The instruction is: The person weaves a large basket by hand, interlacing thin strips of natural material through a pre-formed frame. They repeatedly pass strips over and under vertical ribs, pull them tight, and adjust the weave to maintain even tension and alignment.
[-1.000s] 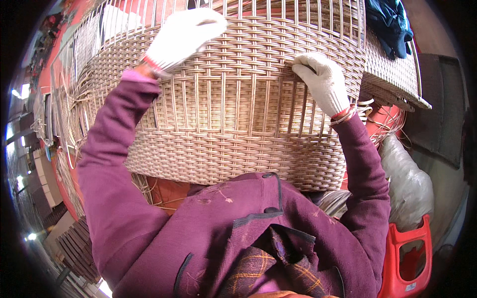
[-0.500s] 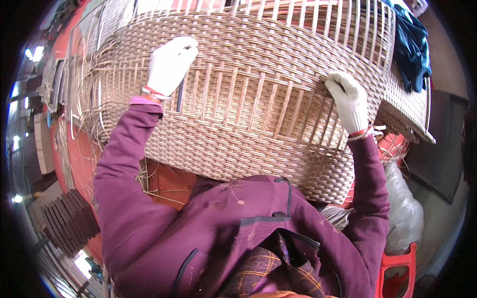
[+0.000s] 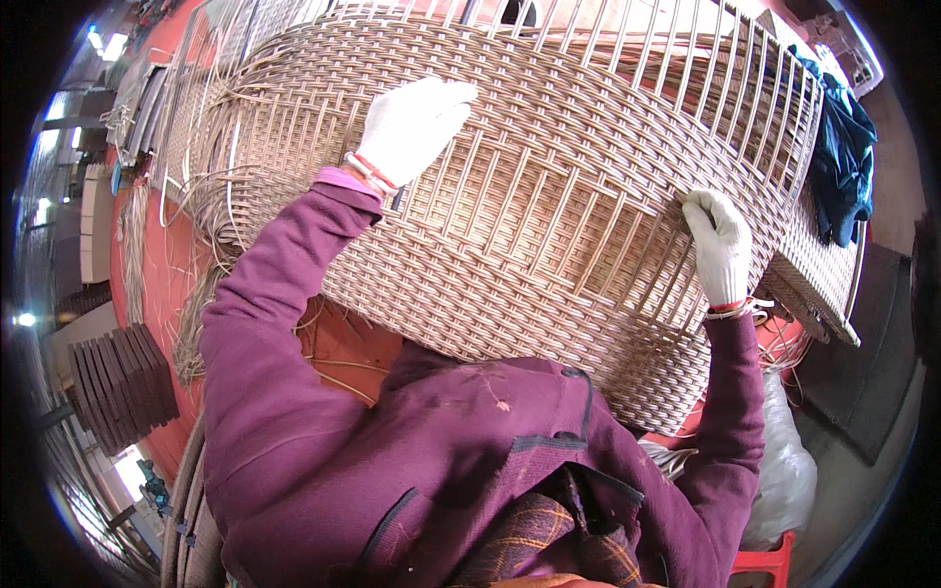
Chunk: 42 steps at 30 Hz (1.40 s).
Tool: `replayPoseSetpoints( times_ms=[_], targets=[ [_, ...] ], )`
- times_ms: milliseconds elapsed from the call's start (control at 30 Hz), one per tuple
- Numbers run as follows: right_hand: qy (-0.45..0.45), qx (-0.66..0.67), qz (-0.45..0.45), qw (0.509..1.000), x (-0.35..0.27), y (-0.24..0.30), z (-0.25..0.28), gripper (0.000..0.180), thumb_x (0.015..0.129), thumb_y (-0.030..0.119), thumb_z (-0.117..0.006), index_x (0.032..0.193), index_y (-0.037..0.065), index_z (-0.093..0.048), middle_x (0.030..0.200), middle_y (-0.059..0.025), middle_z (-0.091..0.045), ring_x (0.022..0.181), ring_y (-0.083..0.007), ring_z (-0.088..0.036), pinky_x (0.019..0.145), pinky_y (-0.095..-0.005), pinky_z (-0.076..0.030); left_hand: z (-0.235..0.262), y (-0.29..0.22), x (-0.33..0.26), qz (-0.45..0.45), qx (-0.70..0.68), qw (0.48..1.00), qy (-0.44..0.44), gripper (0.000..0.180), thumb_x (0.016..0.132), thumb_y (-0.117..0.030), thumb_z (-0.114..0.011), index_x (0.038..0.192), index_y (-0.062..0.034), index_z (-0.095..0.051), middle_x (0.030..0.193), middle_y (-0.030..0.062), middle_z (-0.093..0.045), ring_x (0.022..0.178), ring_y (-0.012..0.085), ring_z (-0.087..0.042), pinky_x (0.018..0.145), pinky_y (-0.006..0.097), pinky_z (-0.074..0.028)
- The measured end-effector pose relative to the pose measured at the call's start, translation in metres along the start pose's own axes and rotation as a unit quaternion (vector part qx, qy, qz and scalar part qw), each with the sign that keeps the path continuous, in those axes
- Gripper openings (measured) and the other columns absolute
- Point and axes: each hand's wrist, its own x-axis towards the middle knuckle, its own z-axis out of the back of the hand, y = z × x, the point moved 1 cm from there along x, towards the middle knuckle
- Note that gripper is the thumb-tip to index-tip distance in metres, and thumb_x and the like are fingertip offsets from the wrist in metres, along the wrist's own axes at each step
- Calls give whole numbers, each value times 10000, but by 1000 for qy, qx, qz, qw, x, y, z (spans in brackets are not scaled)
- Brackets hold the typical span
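A large curved panel of brown wicker (image 3: 470, 323) lies across my lap, woven tightly except for a band in the middle where long ribs show between the strands. My left hand (image 3: 417, 127), in a white glove, rests over the upper weave with its fingers pressed together; what they hold, if anything, is hidden. Out from under its wrist pokes a short dark strip (image 3: 397, 201). At the right end of the ribbed band, my right hand (image 3: 720, 240), also gloved, has its fingers curled closed against the weave. Whatever is in its grip is too small to make out.
Bare ribs of a frame (image 3: 720, 88) rise beyond the panel. Dark blue cloth (image 3: 845, 157) hangs at the far right. Loose strands (image 3: 221, 225) trail off the left end. A stack of dark brown slabs (image 3: 123, 387), a clear plastic bag (image 3: 784, 470) and a red stool (image 3: 769, 562) stand nearby.
My view has turned, so the panel appears more tilted. My left hand has moved rightward along the upper weave. My right hand stays near the right end of the ribbed band, its fingers still curled.
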Motion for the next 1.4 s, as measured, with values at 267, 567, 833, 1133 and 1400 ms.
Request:
replayPoseSetpoints(
  times_ms=[267, 567, 833, 1133, 1400],
  targets=[
    [-2, -12, -1, 1000, 0, -3, 1, 119, 970, 54, -718, 1064, -17, -738, 938, -53, -706, 864, -119, -639, 829, -282, -527, -11, -1, -2, -9, 94, 995, 35, 235, 967, -219, -667, 1167, -112, -729, 1273, 50, -725, 1060, 253, -728, 872, 367, -602],
    [-6, -15, 4, 1000, 0, -6, -3, 132, 972, 81, -720, 1054, -22, -735, 932, -69, -696, 847, -135, -644, 802, -295, -525, 6, 34, 47, 38, -164, 964, 208, 191, 933, -260, -692, 962, -73, -673, 873, 87, -687, 790, 265, -674, 739, 385, -532],
    [-9, -31, 18, 999, 0, -4, -5, 133, 975, 80, -710, 1052, -26, -733, 953, -80, -700, 875, -156, -652, 835, -307, -524, 8, 35, 49, -30, -76, 977, 194, 179, 976, -261, -649, 997, -89, -695, 932, 112, -714, 864, 306, -700, 804, 418, -550],
    [-2, -29, 4, 1000, 1, -8, -3, 146, 970, 89, -712, 1059, -25, -733, 978, -97, -712, 902, -173, -667, 851, -314, -526, 5, 30, 48, 4, -74, 972, 224, 182, 893, -272, -707, 986, -116, -711, 946, 94, -738, 915, 321, -712, 824, 443, -554],
    [3, -41, 7, 999, 3, -14, -5, 134, 970, 83, -703, 1052, -19, -731, 963, -74, -701, 885, -159, -654, 848, -307, -519, 0, 28, 67, -82, -19, 969, 230, 228, 835, -303, -710, 787, -93, -636, 771, 123, -658, 801, 359, -688, 757, 462, -548]
  ],
)
